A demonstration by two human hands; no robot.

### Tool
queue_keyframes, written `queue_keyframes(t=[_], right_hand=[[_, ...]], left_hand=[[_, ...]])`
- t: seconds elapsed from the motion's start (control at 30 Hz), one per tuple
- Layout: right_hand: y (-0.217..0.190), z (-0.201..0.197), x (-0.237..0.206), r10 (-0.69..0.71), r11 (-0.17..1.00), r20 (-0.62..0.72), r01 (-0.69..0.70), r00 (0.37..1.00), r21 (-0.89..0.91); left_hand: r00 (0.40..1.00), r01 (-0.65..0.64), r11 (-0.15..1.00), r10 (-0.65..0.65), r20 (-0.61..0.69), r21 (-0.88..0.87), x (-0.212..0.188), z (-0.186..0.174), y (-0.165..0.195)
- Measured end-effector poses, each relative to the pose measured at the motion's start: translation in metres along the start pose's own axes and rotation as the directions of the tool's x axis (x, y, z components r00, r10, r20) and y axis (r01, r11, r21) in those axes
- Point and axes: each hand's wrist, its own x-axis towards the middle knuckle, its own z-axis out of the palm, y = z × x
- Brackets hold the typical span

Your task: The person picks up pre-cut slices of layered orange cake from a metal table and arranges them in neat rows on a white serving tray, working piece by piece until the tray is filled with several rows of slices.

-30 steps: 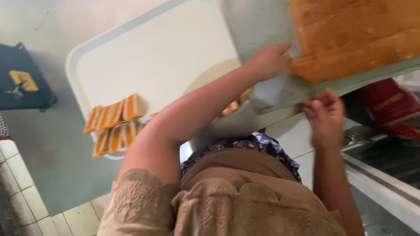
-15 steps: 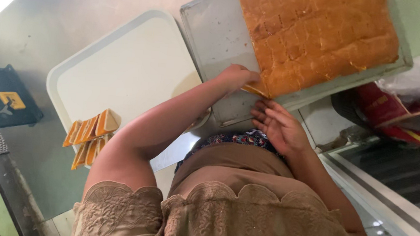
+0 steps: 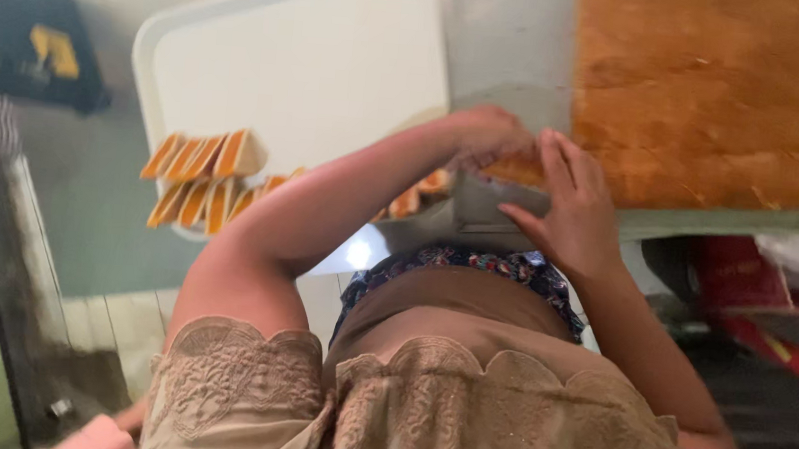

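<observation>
The person is leaning over a grey metal baking tray [image 3: 507,62], and both hands are meeting at the near left corner of the big golden-brown slab of cake [image 3: 714,97] lying in it. The left hand [image 3: 484,134] is curling its fingers closed over a small cut piece of cake [image 3: 518,172] at the slab's near edge; the piece is showing as an orange strip just under the knuckles, though how firmly it is being pinched cannot be told through the blur. The right hand [image 3: 567,209] is lying just beside it, fingers stretched out and slightly apart, the fingertips [image 3: 557,151] resting against the same piece and the slab's edge, the palm hanging over the near rim of the tray; it is not gripping anything. The slab is filling the right part of the tray, leaving a bare grey band on the left. To the left of the tray a white plastic tray [image 3: 307,65] is lying on the grey-green surface, and along its near left edge a cluster of wedge-shaped cake slices [image 3: 204,176] is standing in rows, orange crust and pale crumb showing, with a few more slices [image 3: 411,197] peeking out under the left forearm. Far left, a dark blue object with a yellow patch [image 3: 34,44] is sitting well apart from the trays. At the right, below the baking tray, something red [image 3: 755,300] is showing, too blurred to tell.
</observation>
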Motion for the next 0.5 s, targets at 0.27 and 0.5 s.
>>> queue_keyframes(t=[0.27,0.5], right_hand=[[-0.046,0.041,0.086,-0.224,0.973,0.047,0.226,0.973,-0.037],[-0.092,0.127,0.158,0.177,0.842,0.625,-0.446,0.761,0.304]], left_hand=[[0.989,-0.079,0.989,0.062,-0.136,-0.127,-0.091,-0.099,-0.026],[0.670,-0.310,0.906,0.422,-0.610,0.287,-0.148,-0.213,-0.114]])
